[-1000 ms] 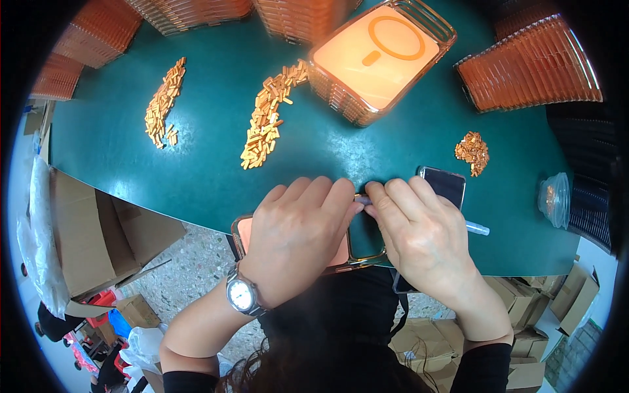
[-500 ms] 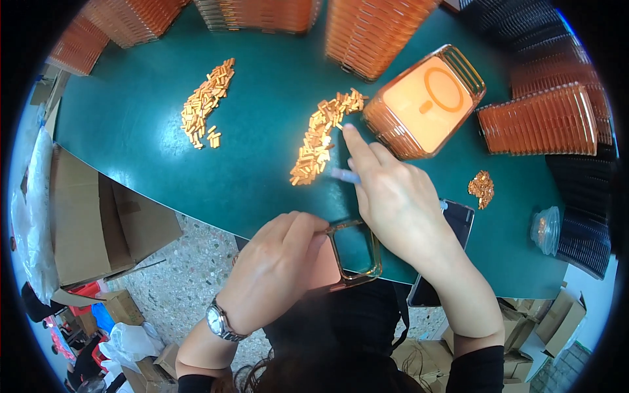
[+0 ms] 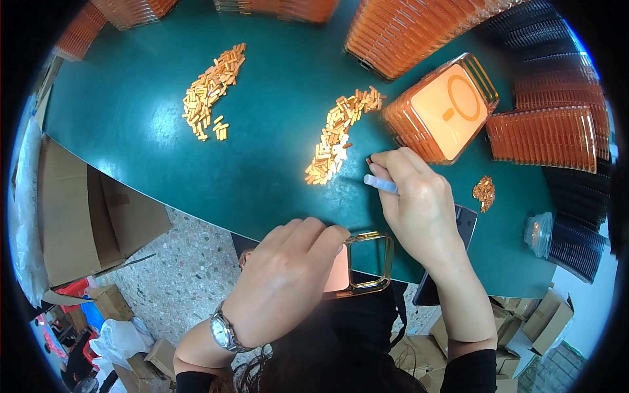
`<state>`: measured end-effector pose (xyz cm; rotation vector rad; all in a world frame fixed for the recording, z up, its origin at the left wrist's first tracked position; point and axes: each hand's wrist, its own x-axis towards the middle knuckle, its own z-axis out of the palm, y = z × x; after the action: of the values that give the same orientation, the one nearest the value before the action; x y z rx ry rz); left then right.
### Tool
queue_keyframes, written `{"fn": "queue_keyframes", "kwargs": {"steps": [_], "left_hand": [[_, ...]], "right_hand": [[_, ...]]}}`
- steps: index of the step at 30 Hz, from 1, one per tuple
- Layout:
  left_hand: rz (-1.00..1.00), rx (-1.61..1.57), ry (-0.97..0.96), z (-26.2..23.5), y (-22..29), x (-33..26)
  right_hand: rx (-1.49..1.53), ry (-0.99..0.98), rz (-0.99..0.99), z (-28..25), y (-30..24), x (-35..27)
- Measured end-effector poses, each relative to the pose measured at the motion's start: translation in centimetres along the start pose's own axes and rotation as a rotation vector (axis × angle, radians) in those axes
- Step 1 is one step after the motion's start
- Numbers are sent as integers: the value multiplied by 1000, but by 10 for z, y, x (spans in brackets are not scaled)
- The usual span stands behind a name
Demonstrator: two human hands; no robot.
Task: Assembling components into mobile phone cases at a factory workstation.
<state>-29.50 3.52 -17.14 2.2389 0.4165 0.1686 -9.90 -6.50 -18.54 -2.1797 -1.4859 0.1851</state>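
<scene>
Gripping a gold-rimmed pink plastic case (image 3: 338, 275), likely stiff, best rim-held, is the left hand (image 3: 288, 265); right hand (image 3: 417, 193) clasps pale-blue tube (image 3: 380, 184).

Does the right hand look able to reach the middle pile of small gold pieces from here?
Probably yes: the right hand is close beside the middle pile, with only green tabletop visible between them. The pale blue pen-like tube it holds might hamper it slightly.

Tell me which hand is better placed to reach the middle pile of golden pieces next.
Probably the right hand: it is nearer the middle pile, though it holds a pale pen-like tool. The left hand holds the pink-panelled case.
</scene>
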Motion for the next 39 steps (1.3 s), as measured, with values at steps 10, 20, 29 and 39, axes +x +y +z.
{"fn": "queue_keyframes", "kwargs": {"steps": [10, 20, 29, 39], "left_hand": [[-46, 214, 0, 4, 3, 7], [-158, 53, -24, 0, 4, 15], [-111, 107, 9, 5, 4, 15], [-81, 196, 92, 16, 3, 16]], "right_hand": [[12, -92, 147, -2, -3, 8], [205, -169, -314, -20, -1, -23], [-30, 15, -473, 6, -3, -27], [15, -126, -346, -3, -5, -29]]}}
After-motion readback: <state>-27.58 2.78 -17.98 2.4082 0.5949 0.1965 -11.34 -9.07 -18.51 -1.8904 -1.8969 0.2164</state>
